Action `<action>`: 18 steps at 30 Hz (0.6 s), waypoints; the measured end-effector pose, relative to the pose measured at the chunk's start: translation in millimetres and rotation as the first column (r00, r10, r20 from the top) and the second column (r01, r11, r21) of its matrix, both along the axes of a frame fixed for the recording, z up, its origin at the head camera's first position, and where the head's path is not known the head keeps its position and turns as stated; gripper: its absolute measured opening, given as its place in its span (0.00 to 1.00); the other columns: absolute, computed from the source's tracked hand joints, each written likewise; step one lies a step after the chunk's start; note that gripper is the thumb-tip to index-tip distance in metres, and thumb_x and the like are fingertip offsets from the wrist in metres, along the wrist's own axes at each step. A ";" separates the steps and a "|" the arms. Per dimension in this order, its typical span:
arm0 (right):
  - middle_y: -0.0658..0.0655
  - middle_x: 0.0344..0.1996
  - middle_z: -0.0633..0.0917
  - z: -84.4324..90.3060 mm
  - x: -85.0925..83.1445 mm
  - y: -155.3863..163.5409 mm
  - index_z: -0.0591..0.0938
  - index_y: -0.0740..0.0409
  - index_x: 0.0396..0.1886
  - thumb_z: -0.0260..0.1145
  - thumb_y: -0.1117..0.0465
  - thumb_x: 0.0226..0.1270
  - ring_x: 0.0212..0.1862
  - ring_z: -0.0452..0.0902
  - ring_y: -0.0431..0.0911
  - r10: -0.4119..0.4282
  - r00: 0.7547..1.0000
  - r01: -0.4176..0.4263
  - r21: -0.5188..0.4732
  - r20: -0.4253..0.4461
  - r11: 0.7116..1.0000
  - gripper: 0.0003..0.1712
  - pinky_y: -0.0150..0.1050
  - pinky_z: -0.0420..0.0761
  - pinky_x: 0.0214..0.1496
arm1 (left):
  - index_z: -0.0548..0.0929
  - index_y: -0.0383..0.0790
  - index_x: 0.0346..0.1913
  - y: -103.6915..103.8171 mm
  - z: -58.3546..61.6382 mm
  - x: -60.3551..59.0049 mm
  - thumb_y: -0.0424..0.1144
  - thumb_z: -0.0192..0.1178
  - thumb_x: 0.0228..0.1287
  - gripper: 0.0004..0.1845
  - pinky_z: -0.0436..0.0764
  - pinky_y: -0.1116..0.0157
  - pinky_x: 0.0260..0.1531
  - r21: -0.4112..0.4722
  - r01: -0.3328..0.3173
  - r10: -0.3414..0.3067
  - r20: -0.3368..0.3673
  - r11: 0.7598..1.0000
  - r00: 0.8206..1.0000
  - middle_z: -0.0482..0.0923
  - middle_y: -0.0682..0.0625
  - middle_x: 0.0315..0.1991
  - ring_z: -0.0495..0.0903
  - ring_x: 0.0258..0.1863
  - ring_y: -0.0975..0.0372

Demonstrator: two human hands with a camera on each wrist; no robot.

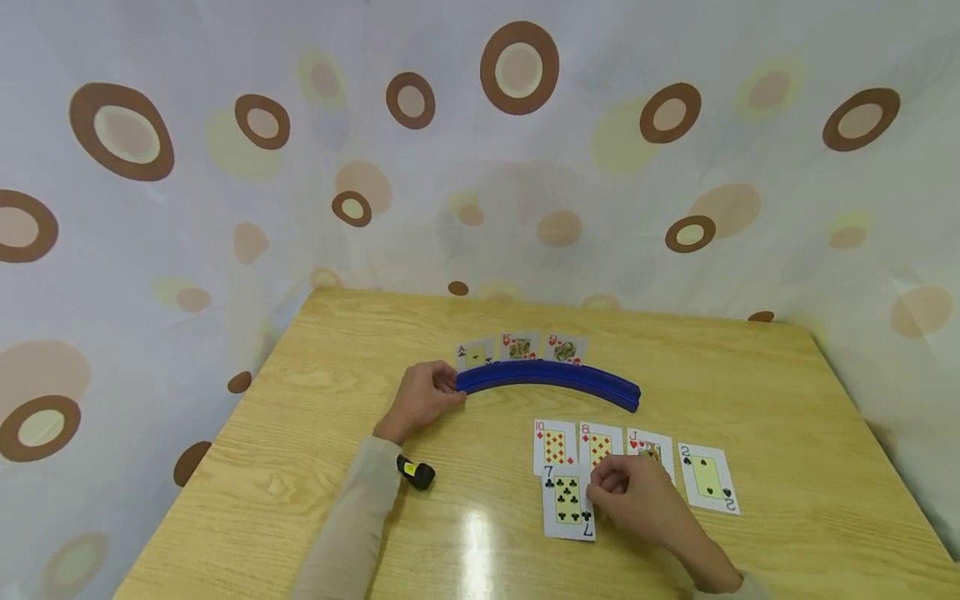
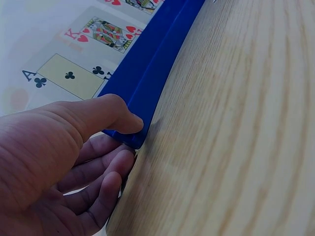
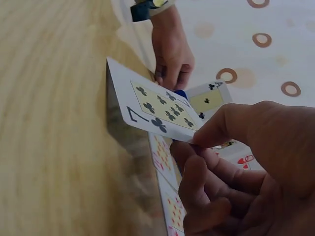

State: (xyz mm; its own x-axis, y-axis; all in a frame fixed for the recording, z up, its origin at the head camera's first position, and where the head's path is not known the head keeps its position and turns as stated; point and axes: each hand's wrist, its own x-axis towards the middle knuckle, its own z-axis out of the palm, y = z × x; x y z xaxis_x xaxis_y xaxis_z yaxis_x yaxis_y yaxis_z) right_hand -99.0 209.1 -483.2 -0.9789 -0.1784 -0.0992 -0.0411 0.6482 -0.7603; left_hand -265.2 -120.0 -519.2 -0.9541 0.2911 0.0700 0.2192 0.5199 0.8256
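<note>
My left hand (image 1: 423,397) pinches the left end of a curved blue card holder (image 1: 551,375), thumb (image 2: 110,110) on its front. In the holder stand an ace of clubs (image 1: 475,355), a king of hearts (image 1: 519,346) and a queen of hearts (image 1: 564,348). With thumb and fingers my right hand (image 1: 645,504) pinches the edge of a seven of clubs (image 3: 167,105). That card is tilted and raised off the table in the right wrist view. Behind it lie a ten of diamonds (image 1: 555,446), an eight of diamonds (image 1: 600,443) and a partly hidden jack of hearts (image 1: 651,446).
A two of spades (image 1: 708,475) lies at the right end of the row, close to my right hand. The wooden table (image 1: 795,400) meets a patterned cloth backdrop (image 1: 600,250) at its back and sides. A black band (image 1: 415,472) sits at my left wrist.
</note>
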 end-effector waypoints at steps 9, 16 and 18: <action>0.43 0.18 0.77 -10.7 11.3 -15.6 0.80 0.48 0.22 0.74 0.60 0.52 0.24 0.71 0.37 -0.052 0.998 0.049 0.178 0.017 0.983 0.09 0.31 0.72 0.29 | 0.84 0.35 0.42 0.4 -3.8 -0.6 0.35 0.75 0.54 0.14 0.82 0.66 0.35 0.014 0.024 -0.024 -0.010 1.000 1.000 0.84 0.49 0.34 0.82 0.31 0.63; 0.45 0.17 0.75 -11.0 13.1 -27.2 0.76 0.47 0.21 0.74 0.58 0.49 0.22 0.68 0.40 -0.093 0.995 0.081 0.251 0.037 0.964 0.12 0.33 0.66 0.25 | 0.84 0.36 0.41 -1.1 -3.9 -0.5 0.34 0.75 0.54 0.14 0.82 0.66 0.35 0.013 0.017 -0.017 -0.019 1.000 1.000 0.84 0.50 0.34 0.83 0.31 0.63; 0.45 0.16 0.74 -10.6 12.1 -29.0 0.74 0.47 0.20 0.74 0.58 0.48 0.21 0.67 0.40 -0.085 0.996 0.078 0.261 0.016 0.962 0.14 0.33 0.65 0.25 | 0.84 0.36 0.42 -2.2 -3.2 -1.4 0.35 0.75 0.54 0.13 0.83 0.66 0.35 0.009 0.013 -0.013 -0.019 1.000 1.000 0.84 0.50 0.34 0.83 0.32 0.63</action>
State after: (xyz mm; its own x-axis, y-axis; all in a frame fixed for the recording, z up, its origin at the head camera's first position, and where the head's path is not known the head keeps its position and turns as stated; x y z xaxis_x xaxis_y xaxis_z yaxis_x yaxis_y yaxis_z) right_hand -86.9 180.1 -493.8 -0.9855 -0.0627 -0.1579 0.0382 0.8239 -0.5654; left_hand -266.7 -122.2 -522.3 -0.9487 0.3029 0.0912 0.2420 0.5092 0.8259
